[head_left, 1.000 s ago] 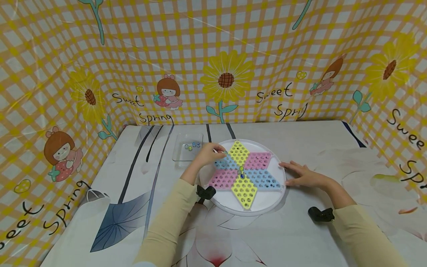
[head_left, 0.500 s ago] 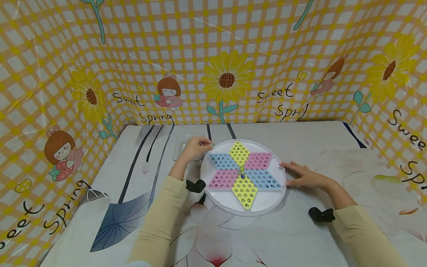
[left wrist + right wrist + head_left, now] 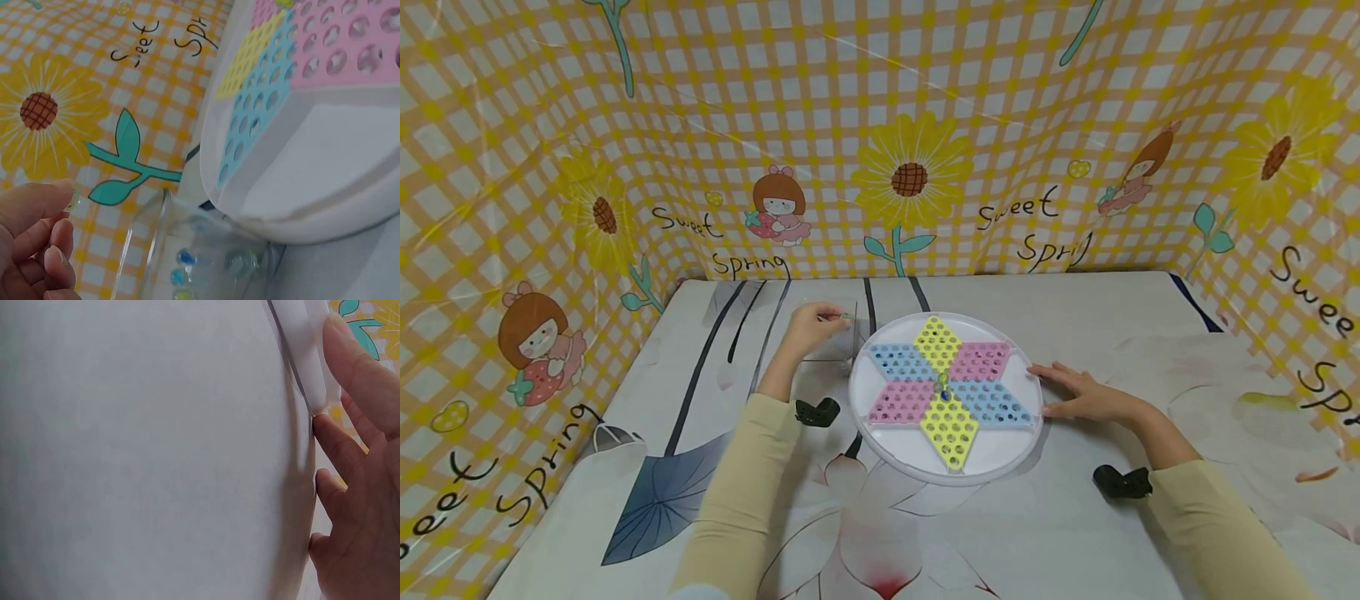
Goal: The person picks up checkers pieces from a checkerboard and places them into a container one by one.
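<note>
Left hand (image 3: 814,329) has a marble (image 3: 75,199) pinched at the fingertips, up by the clear tray (image 3: 829,360) near the worktop's (image 3: 1037,533) far edge. Right hand (image 3: 1086,396), well apart, just touches the board (image 3: 898,447). My worry: marble looks slick, so a loose pinch could send it rolling. Bumping the board might jostle the centre marbles (image 3: 945,395) too.

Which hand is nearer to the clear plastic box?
Left. The left hand, pinching a marble, appears over the clear plastic box; the right hand touches the game board at its right edge, farther away.
</note>
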Tool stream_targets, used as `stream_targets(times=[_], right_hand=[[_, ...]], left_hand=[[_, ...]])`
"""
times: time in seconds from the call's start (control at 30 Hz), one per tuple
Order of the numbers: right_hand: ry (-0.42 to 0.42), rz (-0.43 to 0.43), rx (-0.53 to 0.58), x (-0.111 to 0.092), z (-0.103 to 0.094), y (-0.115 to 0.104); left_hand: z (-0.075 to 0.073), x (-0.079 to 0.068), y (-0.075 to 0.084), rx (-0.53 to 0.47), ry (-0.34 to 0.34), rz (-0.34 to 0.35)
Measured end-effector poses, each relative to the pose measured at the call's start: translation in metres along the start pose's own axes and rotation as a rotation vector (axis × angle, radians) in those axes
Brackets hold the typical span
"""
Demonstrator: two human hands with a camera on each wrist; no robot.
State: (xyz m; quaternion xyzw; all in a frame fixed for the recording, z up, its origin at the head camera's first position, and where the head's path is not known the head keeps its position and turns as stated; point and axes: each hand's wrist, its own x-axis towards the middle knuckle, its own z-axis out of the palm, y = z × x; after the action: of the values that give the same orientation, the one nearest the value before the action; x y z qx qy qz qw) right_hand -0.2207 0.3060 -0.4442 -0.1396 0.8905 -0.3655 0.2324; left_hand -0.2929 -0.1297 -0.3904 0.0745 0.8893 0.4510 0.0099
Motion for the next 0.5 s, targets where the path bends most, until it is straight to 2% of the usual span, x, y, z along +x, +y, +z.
stream_targets(times=[0.2, 0.37, 0.5], right_hand=[[0.002, 0.011, 0.001, 0.001, 0.001, 0.001], [0.004, 0.014, 0.001, 0.001, 0.001, 0.0], [0.005, 0.017, -0.001, 0.0, 0.001, -0.001]], left_hand=[[-0.008, -0.003, -0.014, -0.02, 0.051, -0.025], [-0.011, -0.004, -0.024, -0.018, 0.06, -0.095], [-0.013, -0.005, -0.029, 0.013, 0.07, -0.109]])
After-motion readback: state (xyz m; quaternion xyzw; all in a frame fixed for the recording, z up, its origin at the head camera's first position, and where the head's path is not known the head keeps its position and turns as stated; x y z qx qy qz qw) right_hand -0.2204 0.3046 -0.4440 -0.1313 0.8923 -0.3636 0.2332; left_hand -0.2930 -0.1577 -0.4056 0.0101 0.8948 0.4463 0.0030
